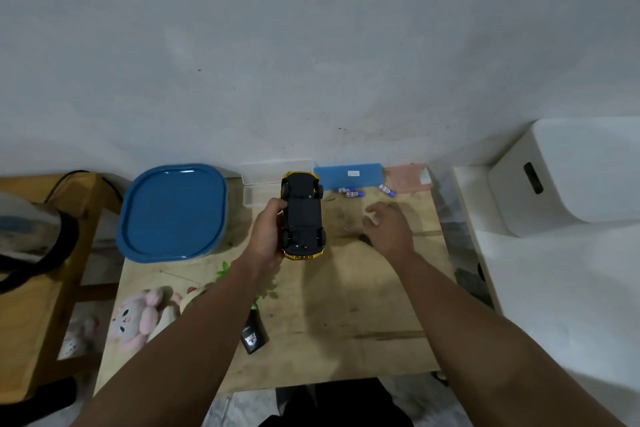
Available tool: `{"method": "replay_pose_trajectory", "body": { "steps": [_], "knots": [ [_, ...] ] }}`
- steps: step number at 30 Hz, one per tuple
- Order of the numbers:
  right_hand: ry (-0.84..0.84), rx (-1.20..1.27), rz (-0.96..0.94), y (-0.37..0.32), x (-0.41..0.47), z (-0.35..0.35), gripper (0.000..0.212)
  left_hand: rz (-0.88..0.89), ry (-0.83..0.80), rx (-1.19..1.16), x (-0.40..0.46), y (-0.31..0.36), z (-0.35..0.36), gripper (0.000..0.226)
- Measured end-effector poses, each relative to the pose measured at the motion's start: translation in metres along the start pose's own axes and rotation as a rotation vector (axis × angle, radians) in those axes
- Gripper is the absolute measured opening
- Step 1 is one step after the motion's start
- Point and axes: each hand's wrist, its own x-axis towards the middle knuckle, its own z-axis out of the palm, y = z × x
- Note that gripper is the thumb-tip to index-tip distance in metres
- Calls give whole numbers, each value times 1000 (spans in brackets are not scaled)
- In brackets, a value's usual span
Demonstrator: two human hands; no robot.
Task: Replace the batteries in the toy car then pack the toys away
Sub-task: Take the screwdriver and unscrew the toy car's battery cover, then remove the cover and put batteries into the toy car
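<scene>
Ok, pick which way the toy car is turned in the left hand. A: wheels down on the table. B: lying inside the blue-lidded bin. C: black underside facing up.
C: the left hand grips the toy car with its black underside and wheels facing up.

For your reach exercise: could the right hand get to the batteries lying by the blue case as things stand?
Probably yes. The right hand hovers open over bare table, with nothing between it and the batteries; the toy car in the left hand sits off to the side.
</scene>
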Motion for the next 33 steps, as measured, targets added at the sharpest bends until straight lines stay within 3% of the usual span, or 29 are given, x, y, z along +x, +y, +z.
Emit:
{"method": "replay_pose_trajectory", "body": {
  "steps": [3,5,11,17,25,33],
  "knots": [
    [117,286,-126,-42,-6,-25,13,0,-26,-4,-8,-5,-3,53],
    [88,413,-219,-73,-18,-40,13,4,-31,-11,-14,-8,-6,48],
    [-147,226,-449,-107,-58,-49,20,3,-46,-17,-34,-17,-12,55],
    [-162,203,-425,-96,-84,-27,24,33,-28,15,-51,-27,-18,43],
    [-150,258,-349,-98,-99,-25,6,47,-45,75,-67,-34,-21,40],
    [-253,288,-360,-101,-104,-37,6,41,-61,93,-58,-41,-23,38]
  ]
}}
